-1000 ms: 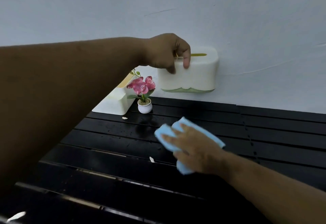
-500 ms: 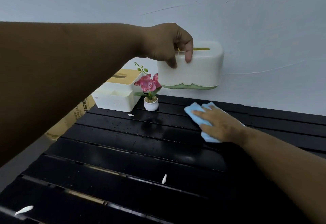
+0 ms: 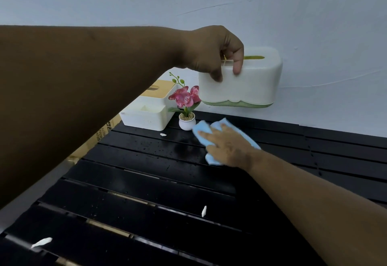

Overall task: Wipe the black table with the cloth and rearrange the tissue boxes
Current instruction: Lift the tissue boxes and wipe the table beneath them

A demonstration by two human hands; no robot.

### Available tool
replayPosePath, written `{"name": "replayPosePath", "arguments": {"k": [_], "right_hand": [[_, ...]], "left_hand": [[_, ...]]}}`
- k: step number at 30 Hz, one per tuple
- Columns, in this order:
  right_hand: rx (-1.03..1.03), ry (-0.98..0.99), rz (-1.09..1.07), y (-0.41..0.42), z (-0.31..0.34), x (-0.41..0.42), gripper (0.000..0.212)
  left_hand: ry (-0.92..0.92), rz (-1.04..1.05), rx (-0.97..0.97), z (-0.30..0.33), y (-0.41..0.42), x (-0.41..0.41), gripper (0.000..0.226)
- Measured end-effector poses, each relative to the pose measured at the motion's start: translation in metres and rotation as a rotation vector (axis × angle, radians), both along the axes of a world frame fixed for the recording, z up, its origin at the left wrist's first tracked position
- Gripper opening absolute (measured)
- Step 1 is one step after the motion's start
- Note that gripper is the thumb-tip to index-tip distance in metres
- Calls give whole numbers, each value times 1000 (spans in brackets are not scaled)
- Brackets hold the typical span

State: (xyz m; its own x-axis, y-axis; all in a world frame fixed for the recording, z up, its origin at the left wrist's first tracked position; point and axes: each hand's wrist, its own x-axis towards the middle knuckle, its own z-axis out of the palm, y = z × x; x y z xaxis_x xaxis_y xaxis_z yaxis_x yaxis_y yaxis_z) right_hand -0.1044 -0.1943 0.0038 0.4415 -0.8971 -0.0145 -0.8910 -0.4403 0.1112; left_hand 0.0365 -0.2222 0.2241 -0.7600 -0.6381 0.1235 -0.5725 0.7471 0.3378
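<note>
My left hand (image 3: 213,53) grips the top edge of a white tissue box with a green base (image 3: 249,85) and holds it in the air above the back of the black slatted table (image 3: 146,182). My right hand (image 3: 228,148) presses flat on a light blue cloth (image 3: 202,128) lying on the table just right of the flower pot. A second white tissue box with a wooden lid (image 3: 149,108) stands at the table's back left corner.
A small white pot with pink artificial flowers (image 3: 186,108) stands between the two boxes, close to the cloth. Small white scraps (image 3: 204,211) lie on the slats. A cardboard box (image 3: 100,138) sits beyond the left edge. A white wall runs behind the table.
My right hand has slid the cloth away from me and then left, toward the flower pot. My left hand keeps the green-based box raised in about the same place.
</note>
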Motion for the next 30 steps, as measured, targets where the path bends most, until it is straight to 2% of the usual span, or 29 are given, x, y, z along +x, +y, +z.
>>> {"name": "replayPosePath", "arguments": {"k": [2, 5, 10, 14, 17, 19, 24, 26, 30], "right_hand": [[-39, 20, 215, 46, 3, 11, 52], [212, -168, 366, 96, -4, 7, 62], [245, -219, 507, 99, 1, -20, 70], [34, -59, 315, 45, 16, -65, 60], [-64, 26, 32, 21, 16, -118, 68], [-115, 115, -57, 16, 10, -140, 70], [-241, 249, -16, 41, 7, -129, 69], [-252, 229, 37, 72, 18, -115, 69], [12, 116, 98, 134, 10, -103, 73]], "left_hand": [[-4, 2, -3, 0, 0, 0, 31], [2, 4, -5, 0, 2, -1, 30], [-5, 17, -8, 0, 4, -2, 30], [-23, 10, -8, 2, 6, -2, 30], [-34, 9, -2, 4, 8, -3, 30], [-42, 15, -11, 4, 8, -4, 31], [-71, 33, 8, -5, 7, -7, 29], [-80, 35, 13, -13, 5, -11, 29], [-81, 22, 47, -33, 0, -22, 29]]}}
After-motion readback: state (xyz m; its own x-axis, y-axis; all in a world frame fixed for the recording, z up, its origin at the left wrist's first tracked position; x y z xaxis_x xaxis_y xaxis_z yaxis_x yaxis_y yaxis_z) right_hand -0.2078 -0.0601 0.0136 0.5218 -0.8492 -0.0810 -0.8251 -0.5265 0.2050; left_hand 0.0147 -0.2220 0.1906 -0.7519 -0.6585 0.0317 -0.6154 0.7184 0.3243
